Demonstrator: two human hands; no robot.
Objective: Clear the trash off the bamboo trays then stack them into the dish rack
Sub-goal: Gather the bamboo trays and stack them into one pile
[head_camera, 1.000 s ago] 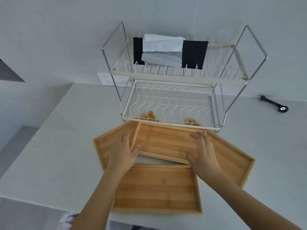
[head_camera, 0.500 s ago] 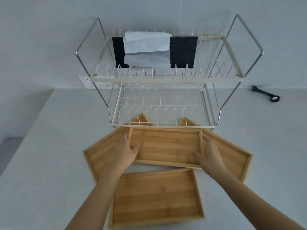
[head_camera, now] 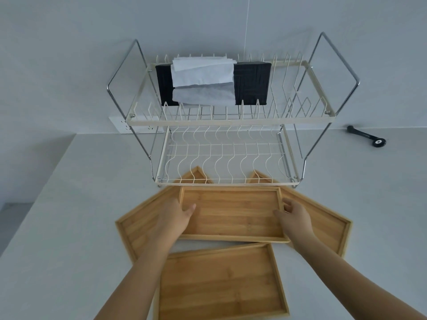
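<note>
Several empty bamboo trays lie on the white counter in front of a two-tier wire dish rack (head_camera: pixel 231 117). The middle bamboo tray (head_camera: pixel 233 213) rests on top of a left tray (head_camera: pixel 136 225) and a right tray (head_camera: pixel 328 225), just before the rack's lower tier. My left hand (head_camera: pixel 174 215) grips its left short edge, thumb inside the rim. My right hand (head_camera: pixel 293 215) grips its right short edge. A fourth tray (head_camera: pixel 221 282) lies nearest to me.
A black tissue box (head_camera: pixel 251 83) with white tissue (head_camera: pixel 203 72) sits on the rack's upper tier. A black tool (head_camera: pixel 367 137) lies on the counter at far right. A wall socket (head_camera: pixel 129 128) is behind the rack's left leg. The counter's left edge drops off.
Both hands have closed onto the short edges of the middle tray, and the tray has squared up parallel to the rack front. My view has moved closer to the rack.
</note>
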